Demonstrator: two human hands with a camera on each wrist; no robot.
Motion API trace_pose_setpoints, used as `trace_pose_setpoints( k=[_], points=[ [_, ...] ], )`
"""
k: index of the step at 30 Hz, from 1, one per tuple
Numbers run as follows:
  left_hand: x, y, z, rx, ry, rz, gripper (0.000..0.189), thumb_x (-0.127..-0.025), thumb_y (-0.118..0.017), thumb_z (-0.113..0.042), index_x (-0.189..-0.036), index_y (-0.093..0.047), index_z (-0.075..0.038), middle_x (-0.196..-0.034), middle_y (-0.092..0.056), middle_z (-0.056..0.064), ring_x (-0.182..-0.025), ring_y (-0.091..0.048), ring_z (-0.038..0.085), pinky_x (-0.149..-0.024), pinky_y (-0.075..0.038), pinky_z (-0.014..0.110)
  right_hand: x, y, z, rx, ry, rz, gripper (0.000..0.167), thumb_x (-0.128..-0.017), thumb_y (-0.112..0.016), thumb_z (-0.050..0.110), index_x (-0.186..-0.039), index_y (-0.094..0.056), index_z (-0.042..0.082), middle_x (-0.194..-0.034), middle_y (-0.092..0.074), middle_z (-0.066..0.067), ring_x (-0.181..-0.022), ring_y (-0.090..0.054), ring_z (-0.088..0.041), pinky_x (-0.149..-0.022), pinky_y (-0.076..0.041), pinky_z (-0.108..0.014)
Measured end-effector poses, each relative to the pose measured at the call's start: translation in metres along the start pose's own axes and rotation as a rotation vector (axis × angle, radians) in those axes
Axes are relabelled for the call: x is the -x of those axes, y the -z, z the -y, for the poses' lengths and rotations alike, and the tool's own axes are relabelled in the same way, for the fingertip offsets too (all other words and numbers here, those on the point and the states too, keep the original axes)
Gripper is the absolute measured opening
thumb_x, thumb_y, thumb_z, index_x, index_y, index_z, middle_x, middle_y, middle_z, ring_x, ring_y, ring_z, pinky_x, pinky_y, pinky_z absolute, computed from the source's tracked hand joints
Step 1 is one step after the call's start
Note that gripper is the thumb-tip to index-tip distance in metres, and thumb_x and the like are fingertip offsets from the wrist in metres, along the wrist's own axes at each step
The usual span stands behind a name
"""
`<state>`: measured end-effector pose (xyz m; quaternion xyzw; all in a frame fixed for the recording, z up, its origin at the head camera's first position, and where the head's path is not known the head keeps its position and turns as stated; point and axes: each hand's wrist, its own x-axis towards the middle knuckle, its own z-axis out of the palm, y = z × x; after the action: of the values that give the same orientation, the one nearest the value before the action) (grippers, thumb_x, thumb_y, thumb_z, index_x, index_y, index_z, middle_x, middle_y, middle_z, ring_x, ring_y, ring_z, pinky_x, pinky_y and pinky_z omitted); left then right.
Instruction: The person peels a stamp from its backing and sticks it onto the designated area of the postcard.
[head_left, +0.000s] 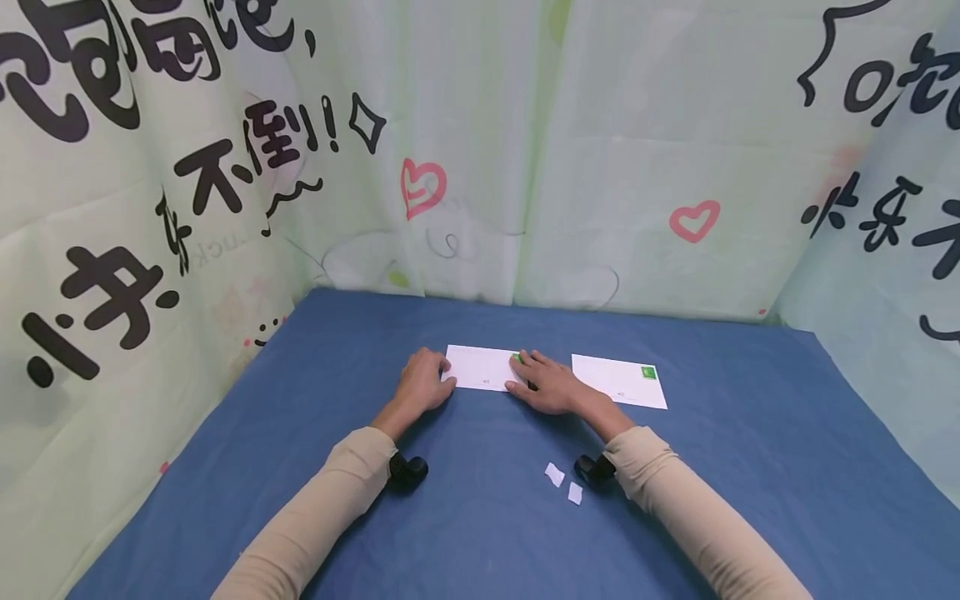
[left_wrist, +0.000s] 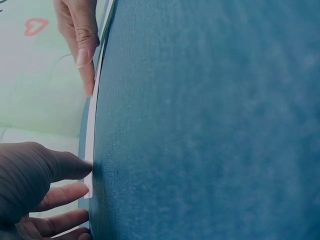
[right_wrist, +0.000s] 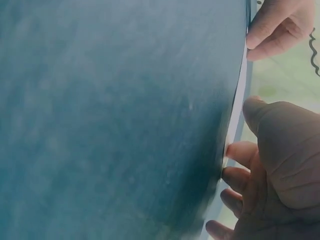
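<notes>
A white envelope (head_left: 480, 367) lies flat on the blue cloth, a green stamp (head_left: 517, 358) showing in its upper right corner. At its left end my left hand (head_left: 422, 383) rests with thumb and fingertips against the edge; the left wrist view has the thumb (left_wrist: 75, 166) on the near edge and the fingers fairly straight. My right hand (head_left: 551, 385) lies spread over the right end, fingertips partly covering the stamp. Seen from the right wrist, its fingers (right_wrist: 240, 152) touch down on the paper. A second envelope (head_left: 615, 382) with a green stamp (head_left: 648, 372) lies just right of that hand.
Two small white paper scraps, one scrap (head_left: 554, 475) slightly behind the other scrap (head_left: 575, 493), lie near the right wrist. Printed pale curtains (head_left: 480, 167) enclose the blue-covered table (head_left: 480, 533) at the back and sides. Black straps with camera mounts (head_left: 408, 472) sit at both wrists.
</notes>
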<state>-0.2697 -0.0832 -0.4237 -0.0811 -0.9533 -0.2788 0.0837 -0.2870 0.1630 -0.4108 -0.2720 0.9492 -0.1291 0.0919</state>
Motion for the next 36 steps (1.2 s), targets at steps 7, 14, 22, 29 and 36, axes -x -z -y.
trace_pose_setpoints(
  k=[7,14,22,29,36],
  points=[
    [0.000,-0.003,0.000,-0.013,-0.009,0.002,0.021,-0.090,-0.072,-0.012,-0.104,-0.075,0.004,-0.106,-0.066,0.020,-0.103,-0.062,0.036,-0.092,-0.051,0.051,0.003,0.003,0.000,0.011,0.009,0.009,0.061,-0.109,-0.044,0.037,-0.157,-0.035,-0.001,-0.162,-0.029,-0.027,-0.151,-0.020,-0.049,-0.116,-0.022,-0.067],
    [-0.001,-0.001,-0.003,-0.026,-0.010,0.007,0.022,-0.090,-0.072,-0.013,-0.105,-0.075,0.004,-0.106,-0.067,0.020,-0.103,-0.063,0.037,-0.094,-0.050,0.049,0.003,0.004,0.000,0.005,0.006,0.006,0.059,-0.110,-0.044,0.036,-0.156,-0.037,0.000,-0.162,-0.029,-0.027,-0.151,-0.021,-0.049,-0.117,-0.022,-0.066],
    [-0.001,-0.003,0.000,-0.029,-0.014,0.021,0.023,-0.091,-0.072,-0.014,-0.106,-0.075,0.003,-0.106,-0.067,0.019,-0.103,-0.062,0.035,-0.094,-0.049,0.048,0.008,0.001,-0.003,-0.043,0.070,-0.056,0.055,-0.109,-0.046,0.030,-0.153,-0.041,-0.004,-0.158,-0.033,-0.032,-0.146,-0.027,-0.055,-0.116,-0.025,-0.066],
    [0.004,0.000,0.007,0.094,-0.032,0.041,0.027,-0.094,-0.068,-0.016,-0.110,-0.071,0.005,-0.109,-0.066,0.020,-0.107,-0.061,0.035,-0.098,-0.047,0.049,0.014,-0.003,-0.004,-0.247,0.071,-0.170,0.050,-0.109,-0.047,0.025,-0.149,-0.046,-0.007,-0.151,-0.044,-0.032,-0.143,-0.038,-0.050,-0.115,-0.030,-0.062],
    [0.018,0.006,0.012,0.200,-0.005,0.037,0.031,-0.098,-0.065,-0.019,-0.119,-0.069,0.004,-0.121,-0.066,0.021,-0.119,-0.060,0.037,-0.104,-0.045,0.052,0.031,0.001,0.006,-0.481,-0.135,-0.224,0.057,-0.110,-0.045,0.040,-0.150,-0.048,-0.001,-0.152,-0.050,-0.022,-0.144,-0.041,-0.042,-0.115,-0.034,-0.058]
  ],
)
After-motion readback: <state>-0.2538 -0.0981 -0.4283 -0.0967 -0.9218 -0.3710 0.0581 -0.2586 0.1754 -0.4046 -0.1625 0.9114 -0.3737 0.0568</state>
